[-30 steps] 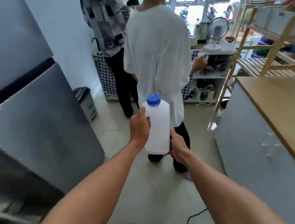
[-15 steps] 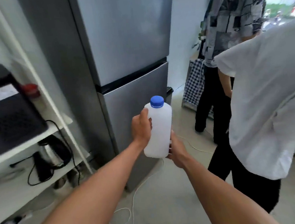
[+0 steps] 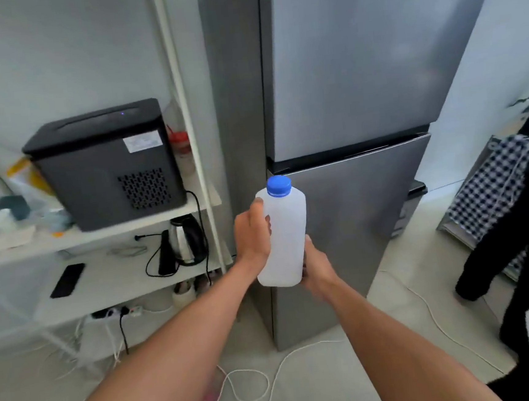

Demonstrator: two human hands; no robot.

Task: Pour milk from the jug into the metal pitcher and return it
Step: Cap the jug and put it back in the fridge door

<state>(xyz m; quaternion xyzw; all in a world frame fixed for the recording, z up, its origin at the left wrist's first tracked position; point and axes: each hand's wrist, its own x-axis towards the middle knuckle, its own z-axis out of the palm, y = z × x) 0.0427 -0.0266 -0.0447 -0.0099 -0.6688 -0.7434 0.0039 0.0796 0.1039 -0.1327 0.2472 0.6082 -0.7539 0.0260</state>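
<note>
Both hands hold the upright white jug (image 3: pixel 284 237) before the closed fridge (image 3: pixel 347 97). Left hand (image 3: pixel 251 233) grips its side; right hand (image 3: pixel 315 269) wraps the base.

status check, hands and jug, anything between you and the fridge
Left hand grips jug at its side, right hand holds its base. Jug upright, blue cap on. Fridge dead ahead, doors shut. Nothing in between.
</note>
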